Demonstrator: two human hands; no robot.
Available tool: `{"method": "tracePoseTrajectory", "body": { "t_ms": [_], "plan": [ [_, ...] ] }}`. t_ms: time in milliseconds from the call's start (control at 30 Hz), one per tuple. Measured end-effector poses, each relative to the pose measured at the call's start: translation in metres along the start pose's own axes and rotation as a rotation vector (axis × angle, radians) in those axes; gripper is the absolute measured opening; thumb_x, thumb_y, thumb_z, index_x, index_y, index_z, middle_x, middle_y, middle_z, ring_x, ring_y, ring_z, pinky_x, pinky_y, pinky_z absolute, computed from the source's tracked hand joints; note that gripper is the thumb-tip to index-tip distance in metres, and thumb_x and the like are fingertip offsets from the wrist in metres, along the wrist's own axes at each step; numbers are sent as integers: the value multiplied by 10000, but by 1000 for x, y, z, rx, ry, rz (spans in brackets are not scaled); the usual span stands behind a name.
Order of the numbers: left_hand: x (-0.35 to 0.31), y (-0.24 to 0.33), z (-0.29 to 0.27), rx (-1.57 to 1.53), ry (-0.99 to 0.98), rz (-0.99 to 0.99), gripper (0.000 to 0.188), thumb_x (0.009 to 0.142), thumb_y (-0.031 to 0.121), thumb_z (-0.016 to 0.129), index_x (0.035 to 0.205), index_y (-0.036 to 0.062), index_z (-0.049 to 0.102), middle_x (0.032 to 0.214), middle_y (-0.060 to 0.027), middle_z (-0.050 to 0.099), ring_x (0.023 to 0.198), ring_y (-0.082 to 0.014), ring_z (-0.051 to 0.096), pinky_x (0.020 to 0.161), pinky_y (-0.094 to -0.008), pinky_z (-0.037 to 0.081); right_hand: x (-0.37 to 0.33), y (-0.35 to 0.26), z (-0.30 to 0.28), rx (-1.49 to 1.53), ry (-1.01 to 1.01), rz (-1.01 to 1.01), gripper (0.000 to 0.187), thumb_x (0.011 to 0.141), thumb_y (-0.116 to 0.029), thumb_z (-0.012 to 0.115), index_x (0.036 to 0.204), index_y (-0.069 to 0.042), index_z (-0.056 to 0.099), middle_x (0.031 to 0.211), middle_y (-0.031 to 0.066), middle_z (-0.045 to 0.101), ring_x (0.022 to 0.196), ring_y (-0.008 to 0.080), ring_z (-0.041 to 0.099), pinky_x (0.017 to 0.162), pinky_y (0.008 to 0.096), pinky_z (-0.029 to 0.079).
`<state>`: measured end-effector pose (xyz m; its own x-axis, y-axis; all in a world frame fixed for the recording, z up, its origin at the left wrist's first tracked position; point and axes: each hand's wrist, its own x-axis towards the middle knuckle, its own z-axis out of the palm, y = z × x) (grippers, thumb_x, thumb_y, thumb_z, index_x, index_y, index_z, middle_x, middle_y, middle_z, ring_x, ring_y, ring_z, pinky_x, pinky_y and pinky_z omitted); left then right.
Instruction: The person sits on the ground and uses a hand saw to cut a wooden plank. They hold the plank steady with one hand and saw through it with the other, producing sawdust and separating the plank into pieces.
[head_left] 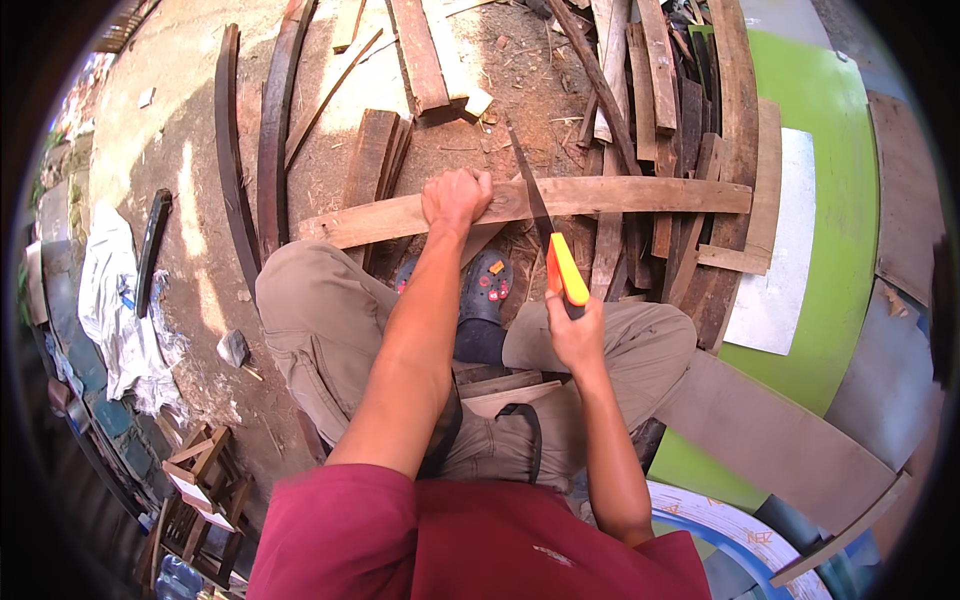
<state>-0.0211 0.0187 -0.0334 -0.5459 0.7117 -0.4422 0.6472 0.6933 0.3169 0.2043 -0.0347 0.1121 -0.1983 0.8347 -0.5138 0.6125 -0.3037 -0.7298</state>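
A long wooden plank (640,194) lies crosswise in front of my knees. My left hand (457,198) is closed over it, left of its middle, pressing or gripping it from above. In my right hand (577,325) is a handsaw with a yellow and orange handle (567,270). Its dark blade (532,185) crosses the plank to the right of my left hand, with the tip pointing away from me. Whether the teeth have cut into the wood I cannot tell. The plank's right part rests over a pile of boards.
Stacked boards (690,110) fill the far right, beside a green panel (815,110) and a white sheet (775,250). Dark beams (232,150) and short wood pieces (372,155) lie ahead and left. A white cloth (120,310) and a stone (233,348) are on the left ground.
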Motion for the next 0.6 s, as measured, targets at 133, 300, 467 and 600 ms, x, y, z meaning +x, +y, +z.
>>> {"method": "tracePoseTrajectory", "body": {
  "t_ms": [133, 300, 467, 600],
  "plan": [
    [-1, 2, -2, -38, 4, 30, 530, 897, 417, 499, 844, -42, 760, 879, -292, 706, 857, -428, 710, 837, -488, 537, -96, -23, -45, 4, -30, 87, 247, 915, -114, 670, 735, 44, 606, 571, 63, 543, 553, 103, 495, 520, 336, 392],
    [2, 0, 8, -38, 74, 95, 515, 906, 392, 489, 786, -30, 760, 810, -291, 696, 786, -438, 701, 818, -485, 537, -104, -33, -50, -27, -14, 106, 233, 915, -103, 657, 742, 43, 605, 569, 57, 540, 545, 98, 498, 515, 326, 402],
    [-3, -1, 10, -11, 71, 96, 506, 916, 359, 486, 729, -32, 748, 771, -280, 692, 752, -423, 703, 836, -474, 532, 16, -5, 13, 36, 41, -13, 265, 914, -153, 673, 732, 34, 627, 562, 76, 562, 555, 120, 532, 536, 348, 419],
    [3, -1, 14, 15, 42, 70, 555, 920, 433, 469, 773, -10, 769, 828, -265, 714, 802, -391, 723, 883, -452, 522, 97, -1, 27, 27, 27, -88, 278, 902, -195, 674, 733, 25, 648, 553, 81, 585, 526, 146, 572, 530, 357, 432]
  ]
}}
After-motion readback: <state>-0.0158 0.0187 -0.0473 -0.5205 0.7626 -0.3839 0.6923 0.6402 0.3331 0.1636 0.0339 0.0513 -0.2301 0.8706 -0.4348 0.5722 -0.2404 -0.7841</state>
